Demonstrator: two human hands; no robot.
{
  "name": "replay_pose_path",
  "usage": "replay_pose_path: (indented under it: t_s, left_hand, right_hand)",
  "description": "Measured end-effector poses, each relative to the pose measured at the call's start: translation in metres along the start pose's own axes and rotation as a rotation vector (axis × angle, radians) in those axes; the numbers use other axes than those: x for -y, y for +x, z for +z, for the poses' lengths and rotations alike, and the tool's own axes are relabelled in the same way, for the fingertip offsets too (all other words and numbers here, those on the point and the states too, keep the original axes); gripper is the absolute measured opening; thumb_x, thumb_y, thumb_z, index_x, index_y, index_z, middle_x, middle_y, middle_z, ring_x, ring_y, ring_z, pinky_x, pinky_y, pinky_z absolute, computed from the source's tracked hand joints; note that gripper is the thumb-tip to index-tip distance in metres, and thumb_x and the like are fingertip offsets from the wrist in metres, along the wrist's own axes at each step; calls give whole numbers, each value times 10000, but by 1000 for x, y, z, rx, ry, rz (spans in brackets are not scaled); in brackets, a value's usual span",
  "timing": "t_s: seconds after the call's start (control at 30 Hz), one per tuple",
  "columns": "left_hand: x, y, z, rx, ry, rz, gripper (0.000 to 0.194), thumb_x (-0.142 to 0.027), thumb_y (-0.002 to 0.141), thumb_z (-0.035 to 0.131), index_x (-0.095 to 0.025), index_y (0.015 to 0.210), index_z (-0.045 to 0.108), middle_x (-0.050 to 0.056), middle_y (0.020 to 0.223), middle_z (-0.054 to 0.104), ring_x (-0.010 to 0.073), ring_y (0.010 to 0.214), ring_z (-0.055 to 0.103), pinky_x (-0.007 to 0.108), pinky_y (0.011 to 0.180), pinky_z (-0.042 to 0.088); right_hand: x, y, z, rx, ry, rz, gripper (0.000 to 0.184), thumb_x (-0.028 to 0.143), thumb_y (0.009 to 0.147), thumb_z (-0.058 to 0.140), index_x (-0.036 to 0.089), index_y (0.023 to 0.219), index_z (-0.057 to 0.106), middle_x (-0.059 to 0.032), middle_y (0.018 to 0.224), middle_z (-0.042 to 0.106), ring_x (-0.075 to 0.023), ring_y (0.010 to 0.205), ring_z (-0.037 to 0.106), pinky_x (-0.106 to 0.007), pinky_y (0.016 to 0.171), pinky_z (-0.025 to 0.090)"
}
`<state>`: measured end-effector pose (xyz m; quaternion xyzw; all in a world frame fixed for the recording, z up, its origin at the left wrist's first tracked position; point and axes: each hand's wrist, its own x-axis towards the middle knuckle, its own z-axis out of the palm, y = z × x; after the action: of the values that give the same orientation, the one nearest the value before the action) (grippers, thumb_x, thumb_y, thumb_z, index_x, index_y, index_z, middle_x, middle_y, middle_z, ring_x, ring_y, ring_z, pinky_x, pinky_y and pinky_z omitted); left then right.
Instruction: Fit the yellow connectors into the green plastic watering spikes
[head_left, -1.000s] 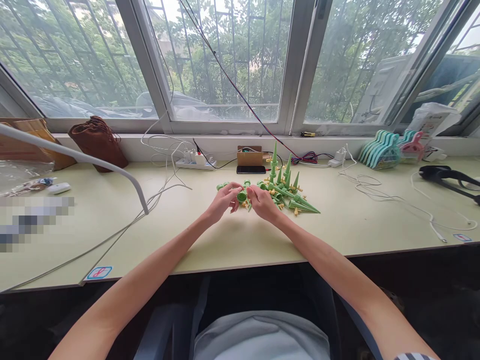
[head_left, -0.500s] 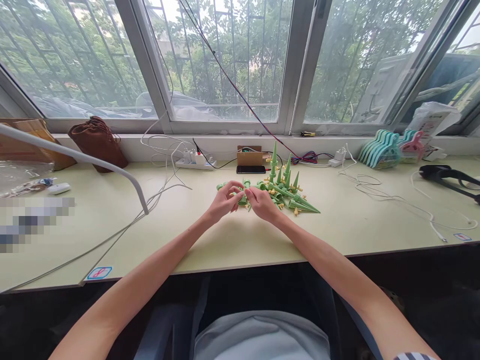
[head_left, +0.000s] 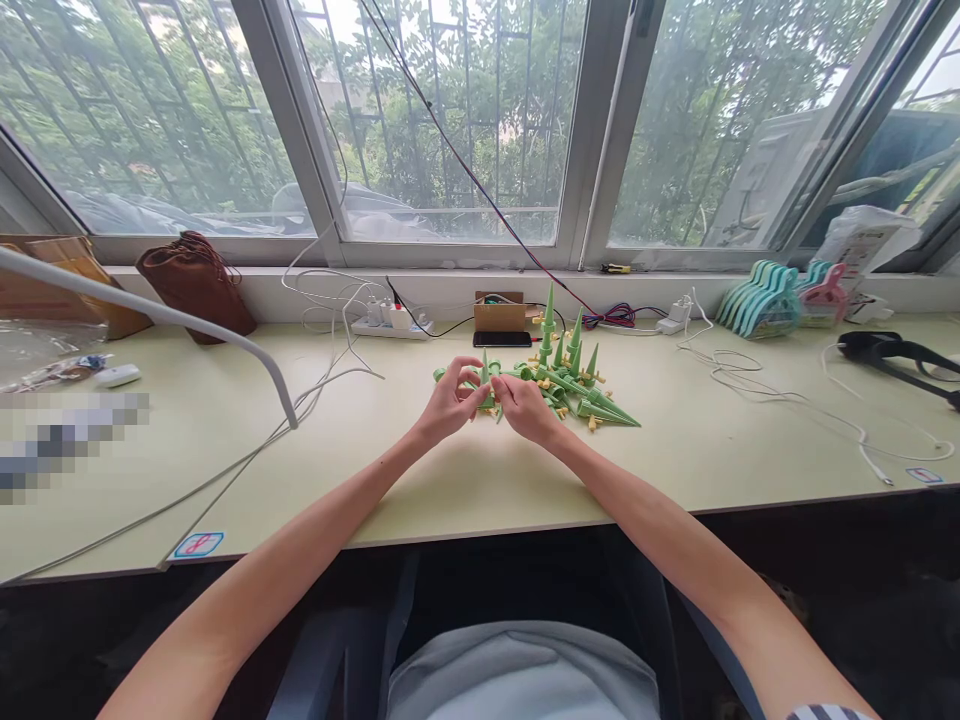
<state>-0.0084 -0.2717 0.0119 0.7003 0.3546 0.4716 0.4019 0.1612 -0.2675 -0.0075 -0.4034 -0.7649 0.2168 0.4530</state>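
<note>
Between my hands a green plant watering spike (head_left: 485, 367) points upward, its tip showing above the fingers. My left hand (head_left: 448, 402) is curled round it with thumb and fingertips. Right beside it, my right hand (head_left: 526, 408) is closed in a pinch at the spike's near side; what lies inside that pinch is mostly hidden, though a bit of yellow shows. More green watering spikes (head_left: 609, 410) with small yellow valves lie heaped to the right of my hands, and several of them stand upright. A few green pieces lie partly hidden behind my hands.
Behind the heap a black phone (head_left: 502, 339) lies before a small cardboard box (head_left: 499, 312). A power strip (head_left: 391, 326) and loose white cables run along the back. A grey curved tube (head_left: 255, 350) crosses the left side. Teal hangers (head_left: 761, 298) and black headgear (head_left: 892, 348) are at right.
The green spike now stands pointing up between my hands, where its tip was not visible before. My left fingers have shifted up and spread slightly; the right hand has barely moved.
</note>
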Motion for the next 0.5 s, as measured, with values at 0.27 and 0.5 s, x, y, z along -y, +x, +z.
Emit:
replay_pose_path:
  t_s: [0.27, 0.5]
  left_hand:
    - [-4, 0, 1, -24, -22, -43, 524, -512, 794, 739, -235, 1139, 459, -61, 820, 533, 40, 456, 514, 173, 400, 399]
    - [-6, -1, 1, -27, -25, -65, 531, -513, 789, 747, -225, 1133, 463, -53, 831, 549, 37, 452, 511, 174, 396, 388]
  right_hand:
    - [1, -1, 0, 3, 6, -1, 484, 561, 1018, 299, 214, 705, 427, 4, 630, 508, -125, 578, 421, -257, 580, 319]
    - [-2, -1, 0, 10, 7, -5, 459, 536, 1020, 310, 212, 715, 424, 15, 626, 486, -122, 577, 403, -257, 581, 307]
